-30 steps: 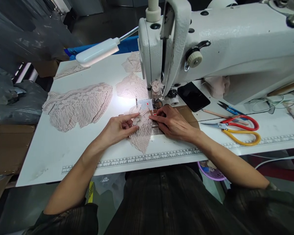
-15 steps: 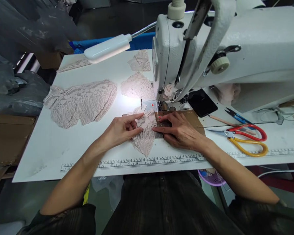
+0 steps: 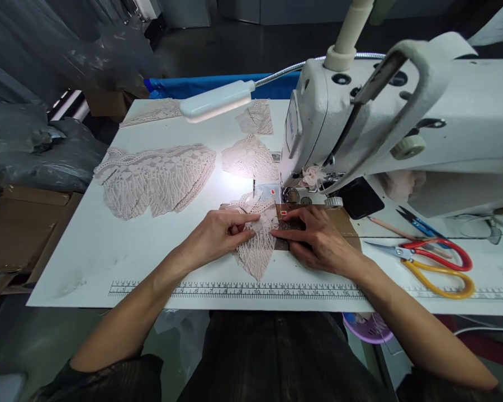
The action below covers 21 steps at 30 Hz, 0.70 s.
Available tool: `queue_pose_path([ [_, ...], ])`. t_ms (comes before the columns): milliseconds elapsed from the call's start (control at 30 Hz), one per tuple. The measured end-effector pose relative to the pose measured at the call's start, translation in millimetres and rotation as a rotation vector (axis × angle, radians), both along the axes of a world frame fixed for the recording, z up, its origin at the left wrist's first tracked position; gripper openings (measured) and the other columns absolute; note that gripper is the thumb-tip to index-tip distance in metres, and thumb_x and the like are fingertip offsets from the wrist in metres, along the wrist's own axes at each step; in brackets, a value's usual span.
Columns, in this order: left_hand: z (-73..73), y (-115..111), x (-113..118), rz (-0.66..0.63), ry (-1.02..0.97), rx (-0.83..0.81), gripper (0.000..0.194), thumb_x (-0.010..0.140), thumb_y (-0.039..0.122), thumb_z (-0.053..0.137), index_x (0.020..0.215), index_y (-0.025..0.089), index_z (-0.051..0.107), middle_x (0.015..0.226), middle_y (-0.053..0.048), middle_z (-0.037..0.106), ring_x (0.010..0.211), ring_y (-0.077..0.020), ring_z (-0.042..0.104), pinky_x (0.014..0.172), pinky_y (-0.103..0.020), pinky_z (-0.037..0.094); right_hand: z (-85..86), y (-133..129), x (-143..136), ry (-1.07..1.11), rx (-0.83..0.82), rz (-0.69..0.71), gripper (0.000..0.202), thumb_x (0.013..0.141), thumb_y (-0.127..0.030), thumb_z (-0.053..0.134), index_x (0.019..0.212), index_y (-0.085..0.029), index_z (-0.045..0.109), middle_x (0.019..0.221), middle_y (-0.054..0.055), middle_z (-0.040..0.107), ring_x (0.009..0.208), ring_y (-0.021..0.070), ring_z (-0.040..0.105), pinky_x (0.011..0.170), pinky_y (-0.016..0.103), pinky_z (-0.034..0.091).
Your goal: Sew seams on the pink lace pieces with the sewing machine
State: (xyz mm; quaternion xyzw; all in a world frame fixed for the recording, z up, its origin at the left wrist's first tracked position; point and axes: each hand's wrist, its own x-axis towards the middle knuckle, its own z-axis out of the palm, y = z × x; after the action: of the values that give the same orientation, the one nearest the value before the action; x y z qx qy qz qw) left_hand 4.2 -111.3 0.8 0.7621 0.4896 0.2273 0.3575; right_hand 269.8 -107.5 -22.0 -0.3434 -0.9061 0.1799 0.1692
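A pale pink lace piece (image 3: pixel 257 251), pointed at its lower end, lies under the front of the white sewing machine (image 3: pixel 314 111). My left hand (image 3: pixel 218 237) has its thumb and index finger on the lace's left side, the other fingers curled in. From the right, my right hand (image 3: pixel 322 240) lies palm down with fingers stretched and spread. One of its fingertips touches the lace's right edge, while the others rest on a brown strip (image 3: pixel 341 220). The lace's top end sits close to the presser foot (image 3: pixel 285 194).
More lace pieces (image 3: pixel 155 178) lie at the left, with another lace piece (image 3: pixel 251 156) behind the needle area. Scissors (image 3: pixel 423 259), a pencil (image 3: pixel 385 224), blue-handled snips (image 3: pixel 419 222) and a black phone (image 3: pixel 360 198) are at right. A lamp (image 3: pixel 218 100) hangs above; a ruler (image 3: pixel 243 290) lines the front edge.
The whole view has shifted, so the table and machine appear lower and further right. Both hands keep nearly the same hold on the lace, which shows little movement relative to the machine.
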Motion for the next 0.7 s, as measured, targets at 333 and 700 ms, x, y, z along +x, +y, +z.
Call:
queue_pose_path([
  [333, 2.5, 15.3, 6.8, -0.189, 0.305, 0.625, 0.024, 0.099, 0.027, 0.052, 0.106, 0.014, 0.071, 0.097, -0.011, 0.067, 0.078, -0.0157, 0.060, 0.060, -0.028, 0.052, -2.7, -0.8, -0.8, 0.026, 0.028, -0.013, 0.037, 0.090, -0.018, 0.055, 0.120, -0.033, 0.072, 0.121, 0.010, 0.056, 0.116, 0.0283, 0.048, 0.098, 0.049, 0.040],
  [700, -12.2, 41.4, 19.6, -0.616, 0.527, 0.687, 0.027, 0.101, 0.020, 0.041, 0.120, 0.011, 0.058, 0.121, -0.018, 0.065, 0.119, -0.0277, 0.058, 0.091, -0.045, 0.051, -3.1, -3.3, -2.2, -0.011, 0.045, -0.034, 0.036, 0.092, -0.021, 0.054, 0.121, -0.032, 0.071, 0.122, 0.010, 0.056, 0.111, 0.0298, 0.047, 0.095, 0.050, 0.039],
])
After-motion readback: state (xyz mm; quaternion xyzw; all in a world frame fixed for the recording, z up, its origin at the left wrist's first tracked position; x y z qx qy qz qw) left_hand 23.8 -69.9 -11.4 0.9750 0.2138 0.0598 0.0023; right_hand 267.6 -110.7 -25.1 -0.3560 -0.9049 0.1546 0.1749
